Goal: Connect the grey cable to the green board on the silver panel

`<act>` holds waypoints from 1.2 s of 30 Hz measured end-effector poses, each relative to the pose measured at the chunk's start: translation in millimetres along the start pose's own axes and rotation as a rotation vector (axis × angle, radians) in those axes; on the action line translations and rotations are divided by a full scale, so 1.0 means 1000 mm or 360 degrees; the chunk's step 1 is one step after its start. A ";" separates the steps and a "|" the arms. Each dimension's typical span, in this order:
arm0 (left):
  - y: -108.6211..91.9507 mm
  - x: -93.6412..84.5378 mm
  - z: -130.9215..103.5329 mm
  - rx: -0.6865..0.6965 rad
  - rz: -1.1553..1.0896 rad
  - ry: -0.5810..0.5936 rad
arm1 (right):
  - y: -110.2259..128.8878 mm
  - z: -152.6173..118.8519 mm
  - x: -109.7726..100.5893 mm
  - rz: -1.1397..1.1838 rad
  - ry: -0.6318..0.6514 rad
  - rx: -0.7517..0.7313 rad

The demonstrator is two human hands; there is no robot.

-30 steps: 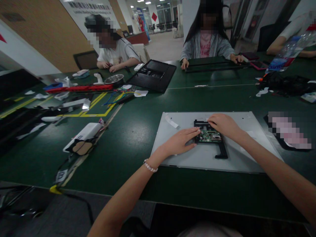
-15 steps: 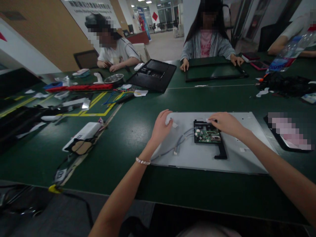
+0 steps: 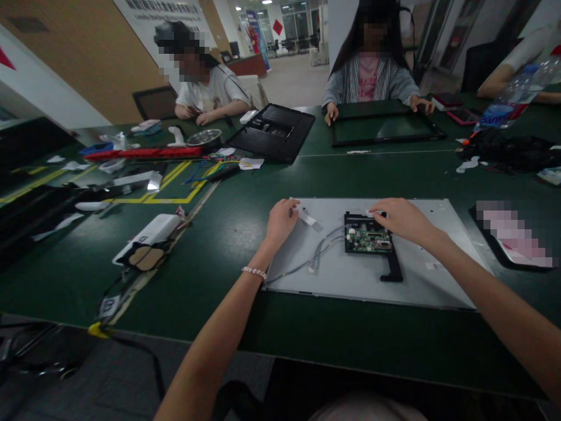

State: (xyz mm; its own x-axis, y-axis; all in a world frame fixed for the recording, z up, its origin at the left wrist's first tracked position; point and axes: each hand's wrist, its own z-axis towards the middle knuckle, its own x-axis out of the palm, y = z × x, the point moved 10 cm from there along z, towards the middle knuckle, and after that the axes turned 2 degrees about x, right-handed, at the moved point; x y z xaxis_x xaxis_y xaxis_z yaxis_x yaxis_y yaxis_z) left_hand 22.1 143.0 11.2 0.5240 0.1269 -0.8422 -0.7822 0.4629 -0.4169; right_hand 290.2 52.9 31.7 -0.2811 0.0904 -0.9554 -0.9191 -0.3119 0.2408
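Note:
A silver metal panel (image 3: 421, 234) lies flat on the green table. On its middle is a green circuit board (image 3: 368, 241) in a black bracket (image 3: 394, 269), with grey cables (image 3: 316, 257) running left from it. My left hand (image 3: 281, 222) is at the panel's upper left corner, fingers pinched together beside a white strip (image 3: 307, 216); what they hold is too small to make out. At the bracket's top edge, my right hand (image 3: 397, 217) pinches a small white piece (image 3: 370, 213).
A phone (image 3: 512, 234) lies right of the panel, a white battery-like pack (image 3: 149, 241) to the left. Across the table are a black cover (image 3: 276, 131) and a black frame (image 3: 385, 140) held by a person (image 3: 368, 76). A tilted bottle (image 3: 511, 102) stands at the right.
My left hand has shifted slightly left, off the panel's corner, and more of the white strip shows. My right hand has hardly moved.

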 end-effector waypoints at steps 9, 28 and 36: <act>-0.001 -0.028 -0.004 -0.0086 -0.0296 -0.0129 | 0.013 -0.002 -0.006 0.0077 -0.0070 -0.0016; -0.036 -0.002 -0.018 0.0147 -0.0099 0.0223 | 0.038 -0.006 -0.017 0.0158 -0.0090 -0.0061; -0.032 -0.004 -0.021 0.0052 0.0011 0.0273 | 0.050 -0.008 -0.011 0.0175 -0.0069 -0.0117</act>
State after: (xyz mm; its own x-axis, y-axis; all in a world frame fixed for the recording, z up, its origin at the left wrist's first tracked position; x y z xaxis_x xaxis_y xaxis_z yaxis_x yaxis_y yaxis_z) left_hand 38.3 109.2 21.0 0.4515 -0.0202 -0.8920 -0.7726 0.4912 -0.4022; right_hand 249.4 28.6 53.4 -0.3919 0.0922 -0.9154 -0.8599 -0.3904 0.3288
